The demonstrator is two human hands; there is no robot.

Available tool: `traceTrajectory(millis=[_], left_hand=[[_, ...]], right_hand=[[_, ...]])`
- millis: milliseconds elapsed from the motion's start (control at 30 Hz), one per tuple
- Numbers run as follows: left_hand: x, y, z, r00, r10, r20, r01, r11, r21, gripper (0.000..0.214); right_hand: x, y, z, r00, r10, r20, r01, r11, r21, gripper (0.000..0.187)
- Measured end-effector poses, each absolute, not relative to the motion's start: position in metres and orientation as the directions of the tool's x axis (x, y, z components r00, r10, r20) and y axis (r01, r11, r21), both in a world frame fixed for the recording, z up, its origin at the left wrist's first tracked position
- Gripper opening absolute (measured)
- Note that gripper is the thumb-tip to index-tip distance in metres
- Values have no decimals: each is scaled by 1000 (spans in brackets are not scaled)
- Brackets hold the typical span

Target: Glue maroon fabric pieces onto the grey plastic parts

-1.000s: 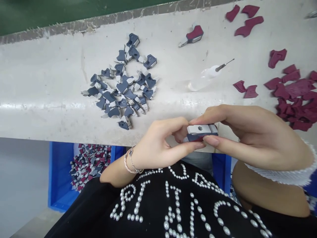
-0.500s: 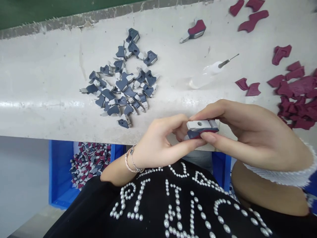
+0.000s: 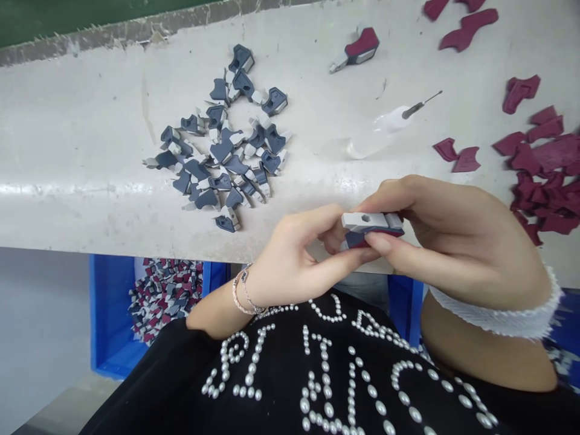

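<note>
Small grey-and-white plastic part (image 3: 366, 222) with maroon pad (image 3: 378, 234) | likely light, stiff; take by its edges | left hand (image 3: 290, 260), right hand (image 3: 446, 241) both pinching it

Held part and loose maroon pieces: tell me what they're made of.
The held part looks like matte pale grey moulded plastic, going by its clean hexagonal hole, over a maroon layer. The loose maroon pieces look like matte rubber or foam sheet, with soft cut edges, though the look leaves that open.

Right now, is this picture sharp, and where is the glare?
In the head view, glare runs along the front edge of the white workbench; the grey-and-maroon part between the left hand and right hand looks fairly sharp, and the bench's edges slant.
</note>
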State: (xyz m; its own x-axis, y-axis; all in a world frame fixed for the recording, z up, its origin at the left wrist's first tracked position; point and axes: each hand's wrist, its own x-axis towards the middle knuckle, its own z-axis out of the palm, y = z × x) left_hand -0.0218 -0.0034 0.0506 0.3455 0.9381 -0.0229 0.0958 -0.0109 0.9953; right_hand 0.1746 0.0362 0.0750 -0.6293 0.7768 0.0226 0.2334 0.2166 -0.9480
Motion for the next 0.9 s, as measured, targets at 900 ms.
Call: traceTrajectory(millis=[900], left_hand=[[-23,-6,52,440,876,-199,-25,234,972,22]], right_hand=[[181,41,79,-683,729,49,277,321,-906,6]])
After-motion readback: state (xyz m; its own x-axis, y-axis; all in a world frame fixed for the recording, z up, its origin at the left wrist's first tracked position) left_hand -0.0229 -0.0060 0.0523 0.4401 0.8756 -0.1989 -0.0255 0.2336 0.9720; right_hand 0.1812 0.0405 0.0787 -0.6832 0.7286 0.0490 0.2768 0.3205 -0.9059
